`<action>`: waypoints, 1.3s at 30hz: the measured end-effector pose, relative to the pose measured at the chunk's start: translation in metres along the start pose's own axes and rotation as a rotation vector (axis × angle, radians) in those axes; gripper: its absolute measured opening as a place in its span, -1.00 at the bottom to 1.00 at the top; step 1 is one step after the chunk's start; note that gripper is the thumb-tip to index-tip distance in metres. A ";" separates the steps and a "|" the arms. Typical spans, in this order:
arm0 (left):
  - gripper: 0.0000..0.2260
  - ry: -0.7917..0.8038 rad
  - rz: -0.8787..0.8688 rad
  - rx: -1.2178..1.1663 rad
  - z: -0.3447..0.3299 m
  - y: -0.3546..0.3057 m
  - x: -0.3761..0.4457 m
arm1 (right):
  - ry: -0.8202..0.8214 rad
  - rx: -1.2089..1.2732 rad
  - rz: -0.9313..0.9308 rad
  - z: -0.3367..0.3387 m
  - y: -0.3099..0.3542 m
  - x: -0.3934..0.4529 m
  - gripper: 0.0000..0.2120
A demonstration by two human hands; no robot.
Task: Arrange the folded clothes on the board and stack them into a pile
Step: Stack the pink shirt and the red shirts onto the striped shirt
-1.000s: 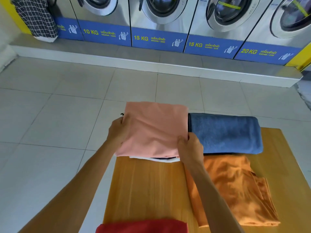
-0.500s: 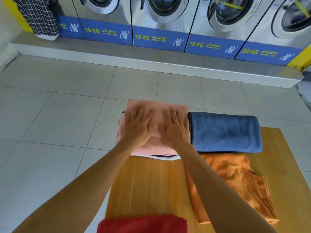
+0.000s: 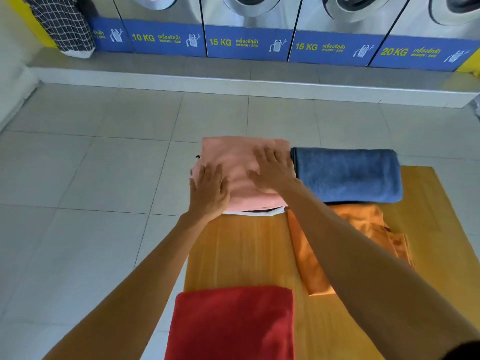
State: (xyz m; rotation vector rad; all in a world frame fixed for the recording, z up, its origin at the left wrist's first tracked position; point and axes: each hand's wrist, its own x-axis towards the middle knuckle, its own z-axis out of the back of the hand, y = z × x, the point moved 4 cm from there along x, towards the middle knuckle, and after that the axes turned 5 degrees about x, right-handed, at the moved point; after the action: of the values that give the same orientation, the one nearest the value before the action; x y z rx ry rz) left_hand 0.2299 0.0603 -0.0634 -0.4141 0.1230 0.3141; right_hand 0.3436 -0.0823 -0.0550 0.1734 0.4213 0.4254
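Lying nearest on the wooden board (image 3: 249,250) is a red cloth (image 3: 231,323), showing more than before. An orange cloth (image 3: 363,224) sits to its right. Farther on, both hands lie flat with fingers spread on the pink cloth (image 3: 239,162) topping the pile. The left hand (image 3: 209,192) has slid back toward its near left edge; the right hand (image 3: 272,170) stays beside the blue towel (image 3: 348,174).

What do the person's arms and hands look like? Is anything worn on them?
Both forearms are bare, with no sleeve in view. The left hand and the right hand wear no gloves. No watch, ring or bracelet shows.
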 end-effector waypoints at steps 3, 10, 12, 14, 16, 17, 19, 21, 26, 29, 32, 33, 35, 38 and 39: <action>-0.56 -0.056 0.017 -0.167 0.017 0.004 -0.058 | -0.052 0.123 0.008 0.004 0.012 -0.046 -0.34; -0.51 0.015 0.420 -0.326 -0.017 0.055 -0.220 | -0.182 0.621 -0.268 -0.057 -0.026 -0.228 -0.53; -0.50 0.003 0.539 -0.376 -0.028 0.066 -0.261 | -0.127 0.664 -0.402 -0.082 -0.035 -0.277 -0.48; -0.45 0.031 0.626 -0.420 -0.038 0.070 -0.292 | -0.011 0.733 -0.516 -0.110 -0.039 -0.318 -0.38; -0.40 0.093 0.652 -0.418 -0.047 0.067 -0.313 | 0.116 0.871 -0.567 -0.135 -0.032 -0.345 -0.31; -0.39 0.124 0.649 -0.406 -0.050 0.065 -0.319 | 0.148 0.932 -0.573 -0.144 -0.026 -0.353 -0.30; -0.41 0.157 0.653 -0.417 -0.053 0.059 -0.325 | 0.141 0.983 -0.578 -0.154 -0.014 -0.356 -0.34; -0.36 0.178 0.658 -0.443 -0.054 0.054 -0.325 | 0.124 1.030 -0.588 -0.159 -0.006 -0.351 -0.36; -0.32 0.369 0.807 -1.013 -0.050 0.060 -0.315 | 0.080 1.239 -0.568 -0.154 -0.007 -0.333 -0.45; -0.31 0.379 0.778 -1.097 -0.044 0.067 -0.306 | 0.077 1.343 -0.539 -0.151 -0.011 -0.326 -0.58; -0.33 0.335 0.744 -1.055 -0.044 0.068 -0.300 | 0.074 1.355 -0.528 -0.159 -0.011 -0.323 -0.56; -0.33 0.320 0.745 -1.041 -0.044 0.069 -0.299 | 0.059 1.347 -0.533 -0.161 -0.011 -0.323 -0.59; -0.34 0.320 0.752 -1.036 -0.045 0.071 -0.297 | 0.028 1.334 -0.540 -0.161 -0.013 -0.322 -0.67; -0.36 0.352 0.756 -1.072 -0.044 0.073 -0.295 | 0.005 1.310 -0.519 -0.151 -0.014 -0.318 -0.78; -0.40 0.360 0.748 -1.099 -0.043 0.072 -0.294 | -0.003 1.304 -0.515 -0.148 -0.015 -0.316 -0.78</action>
State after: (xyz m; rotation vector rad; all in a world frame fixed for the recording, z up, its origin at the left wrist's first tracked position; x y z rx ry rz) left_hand -0.0738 0.0248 -0.0763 -1.5255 0.4653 1.0518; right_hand 0.0239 -0.2219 -0.0788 1.2951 0.6681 -0.4192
